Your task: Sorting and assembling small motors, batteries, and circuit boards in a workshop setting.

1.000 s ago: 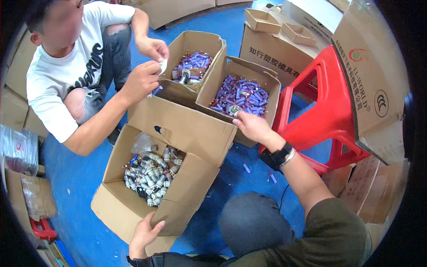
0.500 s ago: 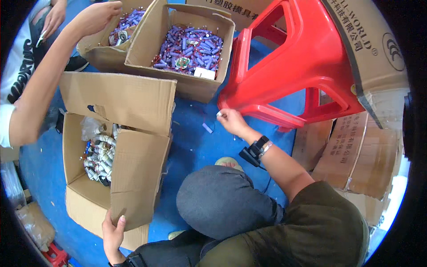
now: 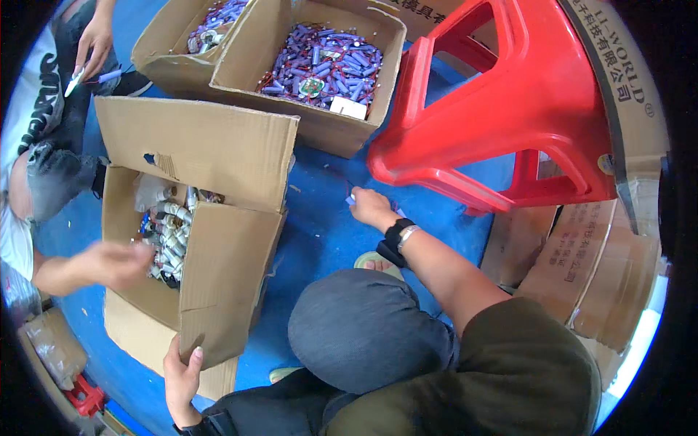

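Note:
With the thumb on its outer face, my left hand (image 3: 183, 381) grips the raised flap (image 3: 225, 291) of an open cardboard box. Inside that box lie many white cylindrical pieces (image 3: 171, 243) and a clear plastic bag (image 3: 150, 192). My right hand (image 3: 374, 209) is low over the blue floor, beside the red stool. Its fingers are closed at a small purple cylindrical battery cell (image 3: 351, 199), mostly covered by the hand; a thin red wire shows near the fingertips.
Two cardboard boxes of purple wired cells (image 3: 327, 65) stand ahead. A tipped red plastic stool (image 3: 494, 109) and stacked cartons (image 3: 560, 269) are on the right. A co-worker at left has one blurred hand (image 3: 120, 263) at the near box, another (image 3: 94, 43) holding a white item and a purple cell.
My right hand has come down onto the purple cell that lay on the floor. The co-worker's raised arm has moved from the far box to the near box. My left hand stays on the flap.

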Motion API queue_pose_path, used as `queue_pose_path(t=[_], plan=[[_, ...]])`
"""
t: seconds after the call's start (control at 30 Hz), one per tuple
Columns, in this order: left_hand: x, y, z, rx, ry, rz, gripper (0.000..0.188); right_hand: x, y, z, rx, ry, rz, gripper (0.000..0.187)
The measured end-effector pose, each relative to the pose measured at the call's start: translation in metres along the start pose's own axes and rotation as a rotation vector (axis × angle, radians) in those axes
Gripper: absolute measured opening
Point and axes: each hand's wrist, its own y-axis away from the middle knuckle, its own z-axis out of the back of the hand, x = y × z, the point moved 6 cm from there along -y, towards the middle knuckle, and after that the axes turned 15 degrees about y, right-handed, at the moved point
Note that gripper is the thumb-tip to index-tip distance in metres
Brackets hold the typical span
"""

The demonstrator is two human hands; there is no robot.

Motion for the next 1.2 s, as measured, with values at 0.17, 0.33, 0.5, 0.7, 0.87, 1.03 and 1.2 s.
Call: queue_pose_path(t=[0.17,0.33,0.5,0.7,0.87,1.03,1.2], plan=[[-0.007,-0.005,-0.004,0.046,-0.019,-0.017,0.036,-0.017,0.005,-0.005,0.051,-0.100,0.013,0.027],[-0.002,-0.004,-0.001,0.031,-0.053,0.007,0.034,-0.003,0.007,-0.024,0.374,-0.964,0.042,0.013],[-0.014,0.004,-0.008,0.052,-0.050,-0.023,0.034,-0.022,0.014,-0.040,0.300,-1.034,-0.033,0.015],[-0.011,0.013,-0.013,0.125,-0.048,0.004,0.038,-0.060,0.042,-0.032,0.023,-0.047,-0.138,0.025],[-0.011,0.021,-0.015,0.057,0.003,0.006,0.040,-0.013,0.064,0.062,-0.388,-0.188,0.235,0.017],[-0.024,0.030,-0.026,0.207,-0.332,-0.017,0.044,0.074,0.104,0.199,-0.676,-0.397,0.568,0.019],[-0.019,0.039,-0.019,0.291,-0.422,-0.210,0.040,0.208,0.157,0.220,-0.583,-0.038,1.247,0.054]])
